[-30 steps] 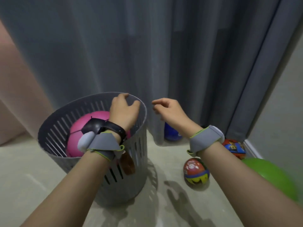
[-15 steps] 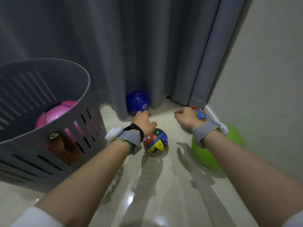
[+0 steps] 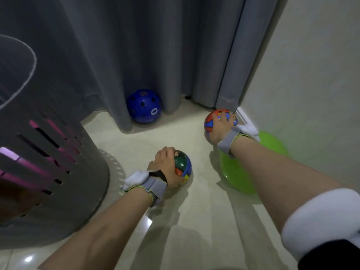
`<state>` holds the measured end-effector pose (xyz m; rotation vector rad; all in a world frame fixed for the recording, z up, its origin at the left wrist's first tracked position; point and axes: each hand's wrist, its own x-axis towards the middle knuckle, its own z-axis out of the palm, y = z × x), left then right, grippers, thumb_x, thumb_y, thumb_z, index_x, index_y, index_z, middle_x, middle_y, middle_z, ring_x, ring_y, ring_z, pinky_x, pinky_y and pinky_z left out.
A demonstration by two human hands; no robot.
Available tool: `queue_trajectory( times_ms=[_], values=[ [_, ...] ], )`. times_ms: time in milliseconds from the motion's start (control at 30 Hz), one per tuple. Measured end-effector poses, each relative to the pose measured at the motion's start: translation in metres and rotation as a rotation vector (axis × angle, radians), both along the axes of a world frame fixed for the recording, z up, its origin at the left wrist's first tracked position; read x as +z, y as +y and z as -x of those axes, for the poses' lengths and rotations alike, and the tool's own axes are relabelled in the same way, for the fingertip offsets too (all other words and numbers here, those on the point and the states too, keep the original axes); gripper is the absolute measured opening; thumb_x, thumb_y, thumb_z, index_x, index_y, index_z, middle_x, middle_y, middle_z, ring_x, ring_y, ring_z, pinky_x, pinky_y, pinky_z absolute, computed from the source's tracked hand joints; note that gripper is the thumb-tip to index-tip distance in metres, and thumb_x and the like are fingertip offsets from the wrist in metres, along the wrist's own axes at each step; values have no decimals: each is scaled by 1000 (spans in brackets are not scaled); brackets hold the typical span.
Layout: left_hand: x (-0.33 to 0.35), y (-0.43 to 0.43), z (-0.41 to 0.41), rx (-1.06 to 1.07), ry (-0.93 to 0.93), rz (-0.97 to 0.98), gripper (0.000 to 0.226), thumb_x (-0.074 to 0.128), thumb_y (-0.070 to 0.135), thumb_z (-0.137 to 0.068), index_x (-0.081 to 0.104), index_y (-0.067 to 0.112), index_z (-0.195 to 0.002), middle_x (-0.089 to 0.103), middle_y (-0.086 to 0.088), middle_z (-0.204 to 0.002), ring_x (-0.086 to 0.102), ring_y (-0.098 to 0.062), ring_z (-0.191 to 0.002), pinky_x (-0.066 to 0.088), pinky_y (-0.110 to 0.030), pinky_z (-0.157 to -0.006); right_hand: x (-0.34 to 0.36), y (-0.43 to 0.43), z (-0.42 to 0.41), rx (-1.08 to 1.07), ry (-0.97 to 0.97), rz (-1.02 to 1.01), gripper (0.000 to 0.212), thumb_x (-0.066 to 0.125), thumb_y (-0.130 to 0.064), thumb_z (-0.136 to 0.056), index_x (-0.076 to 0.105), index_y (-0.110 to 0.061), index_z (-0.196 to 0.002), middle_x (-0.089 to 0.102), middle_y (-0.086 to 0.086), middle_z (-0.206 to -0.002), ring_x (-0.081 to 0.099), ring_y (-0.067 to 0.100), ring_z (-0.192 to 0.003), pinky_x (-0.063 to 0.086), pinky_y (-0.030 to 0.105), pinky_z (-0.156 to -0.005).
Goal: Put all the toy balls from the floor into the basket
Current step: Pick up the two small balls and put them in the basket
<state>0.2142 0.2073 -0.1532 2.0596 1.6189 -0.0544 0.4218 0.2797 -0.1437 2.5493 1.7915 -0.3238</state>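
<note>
My left hand [image 3: 164, 164] is wrapped over a small multicoloured ball [image 3: 184, 166] lying on the floor in the middle. Further right, my right hand [image 3: 221, 127] grips a red-and-blue ball [image 3: 209, 120] near the wall. A large green ball [image 3: 237, 176] lies under my right forearm. A blue ball with holes [image 3: 144, 106] rests against the curtain at the back. The grey slotted basket [image 3: 56, 172] stands at the left, with a pink ball [image 3: 11, 154] showing through its slots.
A grey curtain [image 3: 136, 45] hangs across the back down to the floor. A pale wall [image 3: 311, 84] closes the right side, meeting the curtain in a corner. The floor [image 3: 194, 221] is glossy tile.
The view has swung down and right from the basket. Both hands dropped to the floor and closed, the left over the multicoloured ball, the right over the red-and-blue ball.
</note>
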Motion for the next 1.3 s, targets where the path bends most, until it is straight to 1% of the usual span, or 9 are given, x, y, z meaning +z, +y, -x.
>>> queue_trajectory(
  times_ms=[100, 233, 400, 500, 667, 867, 1067, 1200, 1300],
  values=[
    [1, -2, -2, 101, -23, -30, 88, 73, 40, -65, 23, 19, -136, 17, -7, -152, 20, -28, -142, 35, -50, -107, -1, 1, 7, 32, -44, -181, 41, 52, -19, -82, 56, -14, -123, 55, 10, -127, 49, 33, -121, 37, 43, -100],
    [-2, 1, 9, 129, -38, -11, 102, 73, 40, -65, 10, 32, -145, 3, -4, -159, 6, -30, -147, 30, -56, -111, -9, -6, 18, 30, -64, -168, 67, 64, -34, -73, 40, -25, -136, 39, 13, -139, 36, 41, -128, 20, 61, -108],
    [-10, 1, 27, 140, 4, -74, 86, 75, 38, -66, 28, 29, -137, 20, -7, -148, 22, -32, -139, 43, -47, -102, -9, -10, 31, 151, -34, -145, 93, 77, -52, -56, 34, -29, -136, 29, 11, -138, 34, 39, -123, 39, 51, -91],
    [-10, -2, 35, 207, -31, -116, 85, 76, 38, -65, 29, 24, -134, 27, -10, -142, 29, -32, -133, 45, -47, -99, -16, -18, 42, 109, 6, -4, 119, 82, -53, -46, 16, -36, -144, 12, 16, -150, 28, 45, -128, 38, 55, -99],
    [-4, -8, 49, 204, -3, -112, 89, 73, 51, -63, 27, 30, -136, 33, -9, -133, 37, -32, -123, 49, -41, -93, -17, -35, 51, 200, -19, -78, 98, 77, -48, -50, 27, -35, -134, 36, 13, -131, 43, 39, -111, 47, 43, -77],
    [70, 1, 48, 348, -218, -316, 89, 73, 57, -59, 31, 32, -134, 39, -9, -130, 43, -32, -122, 49, -40, -94, 54, -35, 71, 56, 299, -457, 99, 76, -53, -51, 29, -37, -138, 38, 13, -130, 45, 42, -116, 47, 45, -92],
    [191, -4, 57, 406, -484, -649, 86, 72, 58, -56, 34, 36, -129, 43, -6, -122, 52, -28, -112, 46, -31, -92, 173, -30, 101, -28, 937, -958, 115, 84, -45, -54, 17, -22, -144, 36, 10, -143, 44, 21, -130, 34, 31, -112],
    [266, -24, 94, 433, -527, -819, 86, 75, 56, -54, 34, 37, -127, 47, -5, -120, 56, -25, -108, 48, -30, -91, 242, -44, 134, 51, 1168, -1121, 99, 83, -37, -65, 20, -11, -136, 40, 10, -138, 51, 13, -119, 41, 14, -100],
    [303, -40, 135, 508, -499, -886, 85, 76, 56, -54, 35, 36, -126, 50, -5, -118, 59, -26, -104, 44, -27, -86, 264, -59, 169, 152, 1248, -1094, 93, 83, -35, -67, 22, -10, -133, 41, 9, -135, 54, 14, -117, 45, 18, -99]
  ],
)
